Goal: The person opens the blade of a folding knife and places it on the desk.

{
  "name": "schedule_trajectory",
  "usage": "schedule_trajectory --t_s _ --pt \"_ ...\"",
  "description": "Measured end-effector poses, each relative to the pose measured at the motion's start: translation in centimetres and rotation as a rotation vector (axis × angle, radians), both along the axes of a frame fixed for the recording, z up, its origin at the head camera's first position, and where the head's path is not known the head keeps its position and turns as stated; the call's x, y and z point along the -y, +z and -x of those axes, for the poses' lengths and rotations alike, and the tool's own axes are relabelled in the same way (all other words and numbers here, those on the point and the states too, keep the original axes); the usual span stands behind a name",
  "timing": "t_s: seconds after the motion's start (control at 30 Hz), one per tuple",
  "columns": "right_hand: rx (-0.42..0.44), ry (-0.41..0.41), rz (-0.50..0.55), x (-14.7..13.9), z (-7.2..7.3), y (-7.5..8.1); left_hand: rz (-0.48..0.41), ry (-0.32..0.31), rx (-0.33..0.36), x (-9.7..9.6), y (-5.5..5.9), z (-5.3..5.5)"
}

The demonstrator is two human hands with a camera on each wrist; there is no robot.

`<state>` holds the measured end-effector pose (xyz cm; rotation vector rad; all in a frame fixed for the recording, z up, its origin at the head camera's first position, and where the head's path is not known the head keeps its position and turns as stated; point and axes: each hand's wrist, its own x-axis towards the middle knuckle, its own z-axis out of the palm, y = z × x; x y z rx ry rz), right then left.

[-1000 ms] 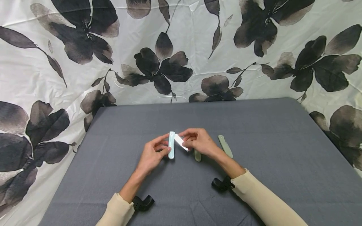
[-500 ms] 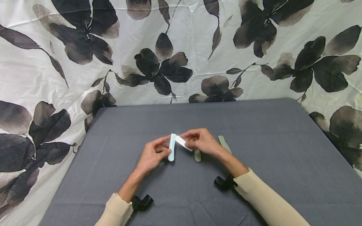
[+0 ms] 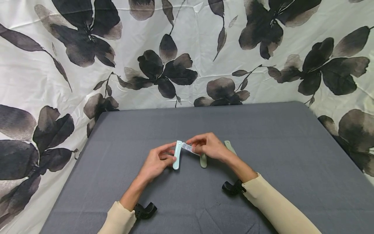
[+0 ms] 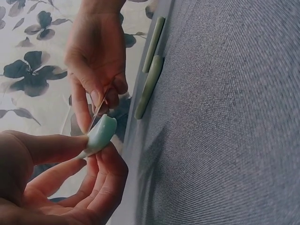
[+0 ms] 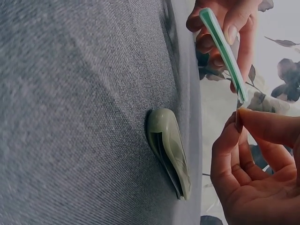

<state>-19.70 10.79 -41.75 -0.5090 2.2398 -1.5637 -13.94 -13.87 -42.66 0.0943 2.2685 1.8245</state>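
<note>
My left hand (image 3: 157,161) pinches the mint handle (image 3: 177,156) of a folding knife between thumb and fingers, above the table. The knife is partly unfolded: its blade (image 3: 187,147) slants out from the handle's far end toward the right. My right hand (image 3: 209,147) pinches that blade between thumb and fingertips, hiding part of it. In the right wrist view the handle (image 5: 221,44) shows its slotted edge. One olive-green folded knife (image 3: 203,162) lies on the table just below my right hand; a second green one (image 3: 229,145) is partly covered by my right forearm.
Grey cloth covers the table (image 3: 187,201). Behind and to the sides hangs a white curtain (image 3: 198,39) with dark flowers. Black wrist cameras (image 3: 145,210) sit at both cuffs.
The blade has swung out to a wider angle from the mint handle. Both hands have drifted slightly toward the person, and my right hand a little rightward. The green knives have stayed put.
</note>
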Motion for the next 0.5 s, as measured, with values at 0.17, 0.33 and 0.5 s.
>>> schedule_trajectory --t_s 0.17,0.33,0.5 --pt "-0.008 0.005 -0.016 -0.13 0.02 0.24 0.027 -0.018 0.004 0.17 0.08 -0.08" --pt "-0.015 0.012 -0.031 -0.19 0.01 0.25 0.040 -0.052 -0.001 0.47 -0.02 -0.14" --pt "-0.022 0.012 -0.044 -0.10 0.04 0.33 0.047 -0.079 0.010 0.65 0.06 -0.29"
